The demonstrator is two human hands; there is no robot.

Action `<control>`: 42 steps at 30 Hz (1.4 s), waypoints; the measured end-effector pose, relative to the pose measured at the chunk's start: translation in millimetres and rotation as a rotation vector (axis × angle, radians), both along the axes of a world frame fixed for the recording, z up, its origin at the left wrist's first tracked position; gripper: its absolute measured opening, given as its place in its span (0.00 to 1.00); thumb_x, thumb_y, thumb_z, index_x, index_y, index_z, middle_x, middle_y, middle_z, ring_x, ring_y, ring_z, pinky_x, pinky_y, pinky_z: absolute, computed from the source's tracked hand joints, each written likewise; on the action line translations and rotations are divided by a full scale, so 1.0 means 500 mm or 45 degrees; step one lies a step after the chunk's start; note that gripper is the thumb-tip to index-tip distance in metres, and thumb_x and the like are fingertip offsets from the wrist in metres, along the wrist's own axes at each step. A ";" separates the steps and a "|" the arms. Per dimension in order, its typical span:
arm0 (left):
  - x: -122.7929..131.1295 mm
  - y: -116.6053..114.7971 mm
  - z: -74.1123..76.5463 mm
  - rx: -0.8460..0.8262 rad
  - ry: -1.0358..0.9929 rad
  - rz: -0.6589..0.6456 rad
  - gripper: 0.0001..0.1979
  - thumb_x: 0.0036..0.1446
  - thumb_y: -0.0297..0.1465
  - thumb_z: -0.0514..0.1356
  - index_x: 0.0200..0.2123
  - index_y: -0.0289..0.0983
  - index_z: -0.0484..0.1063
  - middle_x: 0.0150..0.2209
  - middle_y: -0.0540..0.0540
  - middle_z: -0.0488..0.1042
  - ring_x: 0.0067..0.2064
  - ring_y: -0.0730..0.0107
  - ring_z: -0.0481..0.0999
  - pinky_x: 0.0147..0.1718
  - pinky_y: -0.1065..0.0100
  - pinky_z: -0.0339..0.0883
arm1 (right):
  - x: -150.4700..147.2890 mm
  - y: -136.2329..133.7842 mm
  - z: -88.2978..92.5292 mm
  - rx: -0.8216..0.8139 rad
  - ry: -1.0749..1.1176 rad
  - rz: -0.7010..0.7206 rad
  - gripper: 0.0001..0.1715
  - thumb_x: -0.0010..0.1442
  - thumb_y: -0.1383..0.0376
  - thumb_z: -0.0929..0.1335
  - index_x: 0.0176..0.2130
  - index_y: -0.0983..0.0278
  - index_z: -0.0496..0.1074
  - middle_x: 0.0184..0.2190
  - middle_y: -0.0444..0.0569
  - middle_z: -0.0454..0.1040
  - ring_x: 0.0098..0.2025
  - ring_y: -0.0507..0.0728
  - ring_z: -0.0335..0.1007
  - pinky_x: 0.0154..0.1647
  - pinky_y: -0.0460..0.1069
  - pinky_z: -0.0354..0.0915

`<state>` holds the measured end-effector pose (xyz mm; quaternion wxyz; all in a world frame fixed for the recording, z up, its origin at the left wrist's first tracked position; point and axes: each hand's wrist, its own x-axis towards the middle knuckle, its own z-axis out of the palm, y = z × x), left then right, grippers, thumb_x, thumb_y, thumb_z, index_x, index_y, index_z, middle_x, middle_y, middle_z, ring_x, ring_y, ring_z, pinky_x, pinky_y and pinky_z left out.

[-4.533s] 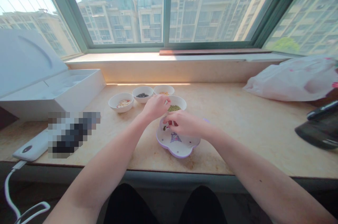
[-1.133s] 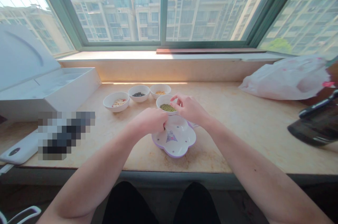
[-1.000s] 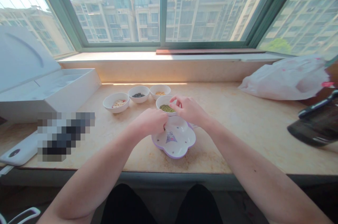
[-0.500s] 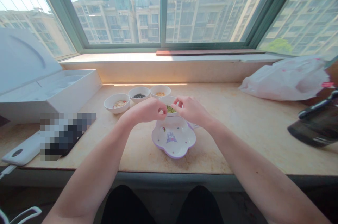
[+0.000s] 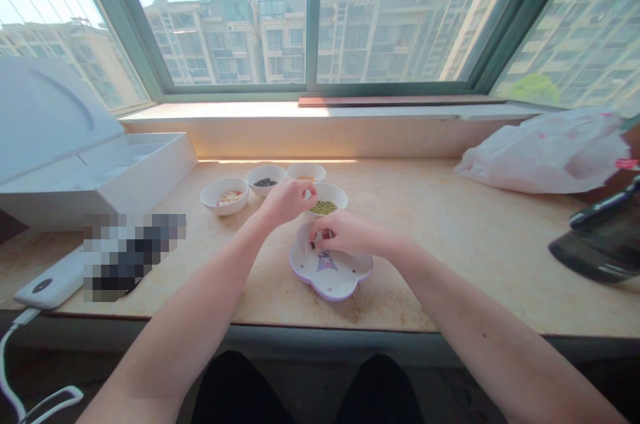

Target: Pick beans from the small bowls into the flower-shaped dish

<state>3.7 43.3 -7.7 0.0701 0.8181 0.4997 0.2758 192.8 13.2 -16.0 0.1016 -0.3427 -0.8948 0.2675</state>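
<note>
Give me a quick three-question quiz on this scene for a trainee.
1. True or false: the fingertips of the right hand are over the plate.
2. Multiple choice: what fills the bowl nearest the plate? A green beans, B black beans, C pale slices.
3. How many bowls stand on the ledge?

Key: 1 true; 2 A; 3 four.
</note>
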 end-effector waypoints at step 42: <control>-0.007 -0.058 0.060 -0.121 0.385 -0.204 0.14 0.61 0.31 0.54 0.28 0.36 0.78 0.22 0.48 0.71 0.25 0.73 0.64 0.27 0.68 0.53 | 0.004 0.008 0.020 0.050 0.516 -0.425 0.06 0.68 0.61 0.62 0.39 0.61 0.65 0.23 0.39 0.68 0.25 0.52 0.62 0.29 0.47 0.55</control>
